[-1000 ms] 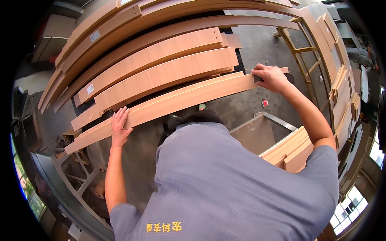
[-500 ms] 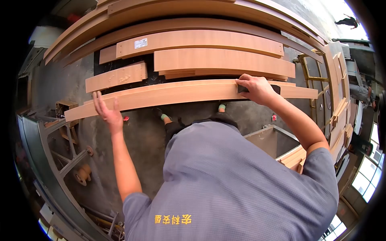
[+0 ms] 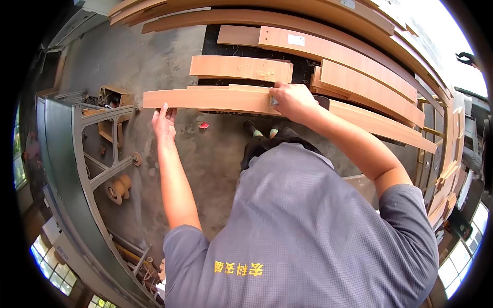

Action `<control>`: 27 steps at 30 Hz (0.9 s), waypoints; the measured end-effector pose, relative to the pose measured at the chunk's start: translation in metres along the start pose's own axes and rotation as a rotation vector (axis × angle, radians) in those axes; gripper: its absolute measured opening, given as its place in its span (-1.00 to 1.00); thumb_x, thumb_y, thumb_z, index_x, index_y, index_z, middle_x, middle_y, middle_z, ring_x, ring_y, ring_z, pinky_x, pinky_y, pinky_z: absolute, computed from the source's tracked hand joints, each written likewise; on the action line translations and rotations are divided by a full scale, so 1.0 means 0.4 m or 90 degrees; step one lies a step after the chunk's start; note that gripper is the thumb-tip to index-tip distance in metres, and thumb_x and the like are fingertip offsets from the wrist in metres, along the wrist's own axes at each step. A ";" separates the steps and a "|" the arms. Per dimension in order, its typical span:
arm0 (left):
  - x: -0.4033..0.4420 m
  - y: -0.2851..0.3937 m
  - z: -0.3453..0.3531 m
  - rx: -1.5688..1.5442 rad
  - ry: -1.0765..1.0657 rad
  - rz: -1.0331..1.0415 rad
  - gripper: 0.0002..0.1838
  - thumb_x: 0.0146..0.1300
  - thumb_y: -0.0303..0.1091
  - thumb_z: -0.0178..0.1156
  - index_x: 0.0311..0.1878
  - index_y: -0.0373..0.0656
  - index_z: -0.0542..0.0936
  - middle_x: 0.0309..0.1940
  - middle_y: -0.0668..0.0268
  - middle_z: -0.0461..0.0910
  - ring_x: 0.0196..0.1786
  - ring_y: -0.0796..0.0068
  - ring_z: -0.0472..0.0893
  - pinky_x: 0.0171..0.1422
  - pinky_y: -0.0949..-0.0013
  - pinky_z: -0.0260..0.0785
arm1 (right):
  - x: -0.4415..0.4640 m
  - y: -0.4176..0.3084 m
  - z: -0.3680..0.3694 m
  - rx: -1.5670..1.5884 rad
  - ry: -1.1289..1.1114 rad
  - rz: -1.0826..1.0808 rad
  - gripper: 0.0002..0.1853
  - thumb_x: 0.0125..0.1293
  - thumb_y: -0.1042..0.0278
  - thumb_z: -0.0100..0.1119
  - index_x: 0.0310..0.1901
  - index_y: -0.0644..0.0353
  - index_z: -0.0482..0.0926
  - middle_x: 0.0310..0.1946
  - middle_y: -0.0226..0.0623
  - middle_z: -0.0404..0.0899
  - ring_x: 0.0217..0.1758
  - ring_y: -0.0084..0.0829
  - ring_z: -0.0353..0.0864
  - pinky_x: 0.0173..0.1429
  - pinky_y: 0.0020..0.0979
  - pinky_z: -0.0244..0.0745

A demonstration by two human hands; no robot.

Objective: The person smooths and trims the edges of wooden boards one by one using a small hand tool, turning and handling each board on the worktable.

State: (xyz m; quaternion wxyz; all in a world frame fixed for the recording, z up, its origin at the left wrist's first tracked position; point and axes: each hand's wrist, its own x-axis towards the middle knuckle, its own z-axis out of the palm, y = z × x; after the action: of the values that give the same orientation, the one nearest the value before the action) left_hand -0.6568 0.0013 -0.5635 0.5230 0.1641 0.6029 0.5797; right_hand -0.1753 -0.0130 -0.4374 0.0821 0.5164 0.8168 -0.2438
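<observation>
Right hand [image 3: 297,104] holds a dark tool [image 3: 322,101] on the long board [image 3: 215,98] across upper centre; the left hand [image 3: 164,124], fingers loosely extended, touches its left end, so uneven pressure could tip it.

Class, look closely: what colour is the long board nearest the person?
The long board is light orange-brown, like natural wood, seen best in the head view.

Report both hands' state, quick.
Left hand: fingers at the board's near edge; whether closed on it, cannot be told.
Right hand: closed, holding a dark tool on the board.
</observation>
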 end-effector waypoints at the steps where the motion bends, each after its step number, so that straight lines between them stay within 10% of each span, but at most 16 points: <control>1: -0.003 0.013 0.001 0.001 0.009 0.006 -0.49 0.50 -0.41 0.31 0.44 -0.21 0.42 0.19 0.15 0.61 0.15 0.22 0.70 0.32 0.12 0.62 | 0.058 -0.041 0.020 0.011 0.020 -0.019 -0.64 0.23 0.24 0.45 0.00 0.23 0.68 0.02 -0.11 0.67 -0.01 -0.05 0.77 0.05 -0.07 0.70; 6: -0.035 0.069 0.030 0.021 0.014 -0.067 -0.64 0.49 -0.40 0.31 0.26 -0.25 0.52 0.10 0.19 0.66 0.15 0.22 0.70 0.31 0.15 0.61 | 0.194 -0.198 0.007 -0.024 0.033 -0.057 -0.82 0.26 0.39 0.32 -0.17 0.28 0.75 -0.10 -0.04 0.70 -0.06 -0.10 0.82 -0.01 -0.12 0.74; 15: 0.050 0.253 -0.099 0.143 -0.233 -0.067 -0.59 0.53 -0.20 0.27 0.31 -0.20 0.58 0.03 0.34 0.72 0.05 0.49 0.68 0.19 0.32 0.46 | -0.290 0.222 -0.101 0.032 0.042 0.108 -0.54 0.23 0.34 0.42 0.18 0.12 0.66 0.11 -0.16 0.65 0.07 -0.03 0.72 0.14 -0.07 0.65; 19: 0.201 0.174 -0.228 0.179 -0.324 -0.128 -0.70 0.48 -0.18 0.35 0.14 -0.11 0.66 -0.20 0.48 0.73 -0.17 0.58 0.69 -0.15 0.48 0.43 | -0.043 -0.014 -0.014 0.066 0.101 0.019 -0.58 0.20 0.30 0.38 0.12 0.17 0.66 -0.01 -0.15 0.64 0.01 -0.02 0.73 0.09 -0.03 0.66; 27: 0.208 0.188 -0.169 0.208 -0.393 -0.190 -0.72 0.34 -0.43 0.38 0.07 -0.21 0.62 -0.19 0.28 0.76 -0.22 0.43 0.75 -0.07 0.32 0.66 | 0.331 -0.381 0.015 0.033 0.065 -0.020 -0.75 0.17 0.29 0.35 -0.15 0.20 0.73 -0.13 -0.12 0.67 -0.10 -0.05 0.78 -0.02 -0.05 0.70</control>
State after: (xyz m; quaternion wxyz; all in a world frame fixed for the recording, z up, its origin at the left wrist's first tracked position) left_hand -0.7761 0.0531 -0.5496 0.7256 0.3226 0.5187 0.3168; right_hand -0.3707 0.0375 -0.4461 0.0227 0.5174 0.8212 -0.2395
